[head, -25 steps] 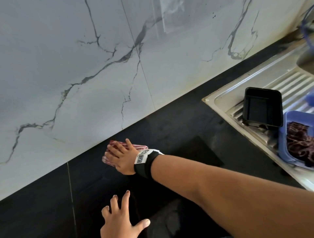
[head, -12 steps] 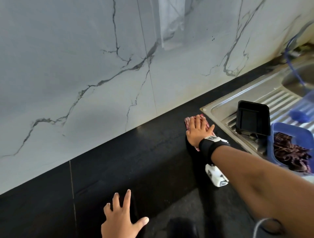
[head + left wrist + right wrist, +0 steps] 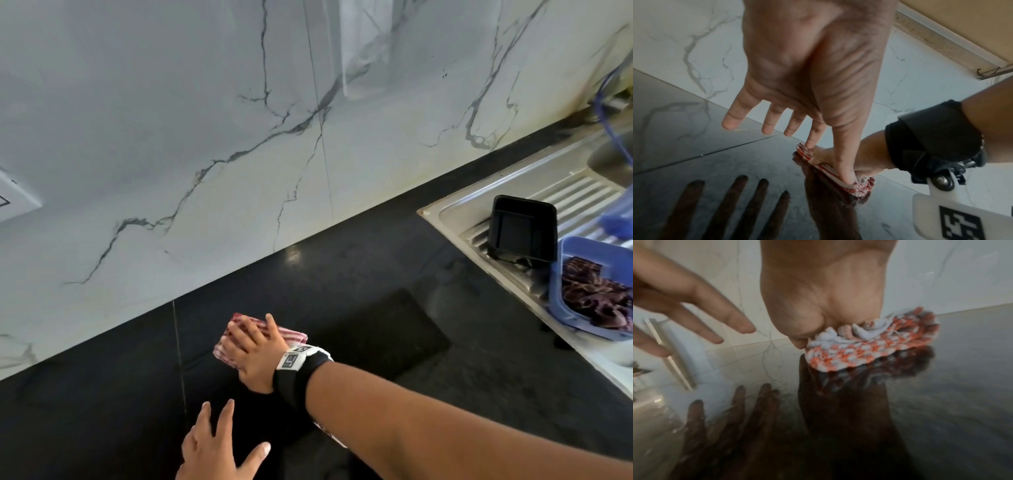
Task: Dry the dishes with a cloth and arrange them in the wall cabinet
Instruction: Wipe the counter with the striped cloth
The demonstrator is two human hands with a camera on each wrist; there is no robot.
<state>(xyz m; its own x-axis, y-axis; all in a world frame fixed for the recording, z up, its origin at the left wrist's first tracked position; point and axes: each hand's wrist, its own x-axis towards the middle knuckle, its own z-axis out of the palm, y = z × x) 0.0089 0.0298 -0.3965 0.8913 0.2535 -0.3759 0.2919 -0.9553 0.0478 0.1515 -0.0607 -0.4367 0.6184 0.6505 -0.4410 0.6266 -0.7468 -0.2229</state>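
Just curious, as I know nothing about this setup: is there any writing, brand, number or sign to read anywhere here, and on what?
No readable words or numbers anywhere.
Wrist tag: a black-and-white square code pattern, not text.
Wristband label on the right hand: dark marks, too small to read.

no legible text; wrist tag [image 3: 960, 225] shows only a pattern.

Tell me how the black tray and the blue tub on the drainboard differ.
The black tray looks empty; the blue tub holds a dark, tangled mass. The black tray lies nearer the wall; the blue tub sits nearer the counter's front edge and is cut off by the frame. Both are rectangular, lie open side up on the steel drainboard, and neither hand touches them.
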